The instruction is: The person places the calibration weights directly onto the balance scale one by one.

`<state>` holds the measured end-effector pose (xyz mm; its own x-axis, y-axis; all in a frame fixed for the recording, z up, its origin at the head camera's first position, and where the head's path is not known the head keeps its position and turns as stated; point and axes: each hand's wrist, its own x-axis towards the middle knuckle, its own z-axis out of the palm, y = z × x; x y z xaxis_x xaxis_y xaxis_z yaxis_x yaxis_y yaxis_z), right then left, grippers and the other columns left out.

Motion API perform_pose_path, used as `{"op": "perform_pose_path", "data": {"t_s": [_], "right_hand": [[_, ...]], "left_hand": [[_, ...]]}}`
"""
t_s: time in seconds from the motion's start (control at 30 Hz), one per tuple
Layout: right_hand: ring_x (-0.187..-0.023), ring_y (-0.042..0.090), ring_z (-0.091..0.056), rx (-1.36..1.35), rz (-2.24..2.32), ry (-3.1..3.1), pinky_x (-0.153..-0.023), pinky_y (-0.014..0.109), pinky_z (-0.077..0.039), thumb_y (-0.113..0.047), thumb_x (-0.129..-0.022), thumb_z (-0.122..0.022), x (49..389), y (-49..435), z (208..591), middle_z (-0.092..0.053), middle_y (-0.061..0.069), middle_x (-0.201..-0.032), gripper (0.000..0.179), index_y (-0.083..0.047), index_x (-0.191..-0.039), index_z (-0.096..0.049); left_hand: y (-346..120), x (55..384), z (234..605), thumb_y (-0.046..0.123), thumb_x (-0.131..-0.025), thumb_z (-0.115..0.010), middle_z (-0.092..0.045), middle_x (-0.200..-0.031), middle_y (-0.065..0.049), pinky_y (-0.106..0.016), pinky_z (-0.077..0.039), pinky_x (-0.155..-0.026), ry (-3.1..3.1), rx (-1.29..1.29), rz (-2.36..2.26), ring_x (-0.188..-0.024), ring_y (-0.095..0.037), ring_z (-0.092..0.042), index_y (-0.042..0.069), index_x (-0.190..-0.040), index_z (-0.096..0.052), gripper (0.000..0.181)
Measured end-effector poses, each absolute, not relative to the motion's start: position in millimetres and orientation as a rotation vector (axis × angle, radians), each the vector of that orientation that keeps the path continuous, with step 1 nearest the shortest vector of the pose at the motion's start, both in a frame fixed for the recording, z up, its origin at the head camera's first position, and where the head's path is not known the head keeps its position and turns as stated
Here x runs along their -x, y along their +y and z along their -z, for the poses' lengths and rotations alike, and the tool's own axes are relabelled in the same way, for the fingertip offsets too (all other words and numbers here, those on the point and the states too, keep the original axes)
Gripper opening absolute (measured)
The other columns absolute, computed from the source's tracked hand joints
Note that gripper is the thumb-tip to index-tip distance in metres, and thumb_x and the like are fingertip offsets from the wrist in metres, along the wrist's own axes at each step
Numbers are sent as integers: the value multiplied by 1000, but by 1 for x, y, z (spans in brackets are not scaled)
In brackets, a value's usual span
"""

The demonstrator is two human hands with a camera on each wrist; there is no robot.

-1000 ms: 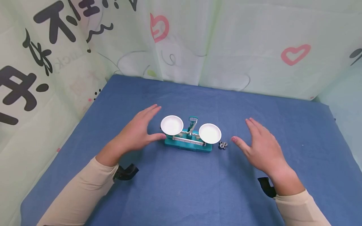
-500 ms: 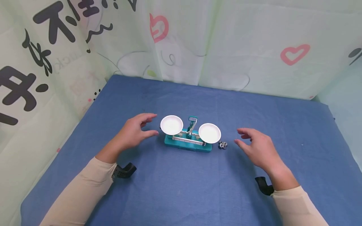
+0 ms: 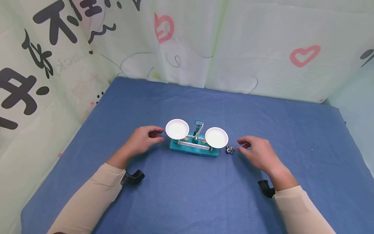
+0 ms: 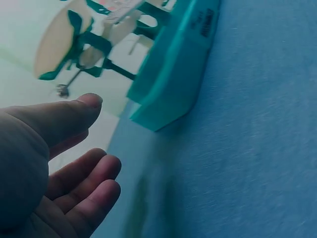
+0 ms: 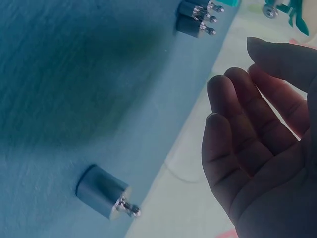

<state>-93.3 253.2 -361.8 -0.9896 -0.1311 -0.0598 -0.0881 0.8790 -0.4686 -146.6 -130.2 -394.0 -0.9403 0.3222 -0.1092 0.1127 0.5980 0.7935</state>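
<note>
A teal balance scale (image 3: 193, 150) stands mid-table, with a white left pan (image 3: 177, 129) and a white right pan (image 3: 216, 137). My left hand (image 3: 142, 140) hovers beside its left end, fingers loosely bent and holding nothing. In the left wrist view the thumb lies close to a small metal adjusting knob (image 4: 62, 90) on a rod; whether they touch I cannot tell. Just right of the scale, several small metal weights (image 3: 230, 149) sit clustered. My right hand (image 3: 258, 152) is next to them, its fingers gently curved around nothing.
Below the right hand, the right wrist view shows a single larger metal weight (image 5: 103, 192) on the cloth; the hand hides it from the head view. Blue cloth (image 3: 187, 195) covers the table. A pale printed curtain (image 3: 248, 42) borders the back and left.
Both hands have lowered, and their fingers have bent more from the earlier spread pose. The right hand has moved left toward the small weights. The scale has stayed in place.
</note>
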Motion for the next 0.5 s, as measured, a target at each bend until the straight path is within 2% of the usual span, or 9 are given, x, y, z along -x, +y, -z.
{"op": "perform_pose_path", "data": {"t_s": [0.23, 0.5], "right_hand": [[-95, 32, -66, 224, 700, 2935, -81, 49, -53, -9, -94, -69, 99, 250, 368, -71, 16, -105, 25, 3, -115, -70], [-92, 30, -67, 243, 683, 2916, -80, 47, -53, -11, -93, -70, 104, 249, 374, -72, 14, -100, 21, 1, -111, -72]], "left_hand": [[-118, 145, 404, 19, -91, -75, -69, -118, -14, -43, -52, -90, 2563, -347, -1275, -106, -26, -67, 0, -127, -65, 41], [-107, 142, 411, 17, -90, -75, -72, -110, -11, -43, -52, -89, 2541, -402, -1317, -103, -24, -68, 2, -117, -70, 31]]}}
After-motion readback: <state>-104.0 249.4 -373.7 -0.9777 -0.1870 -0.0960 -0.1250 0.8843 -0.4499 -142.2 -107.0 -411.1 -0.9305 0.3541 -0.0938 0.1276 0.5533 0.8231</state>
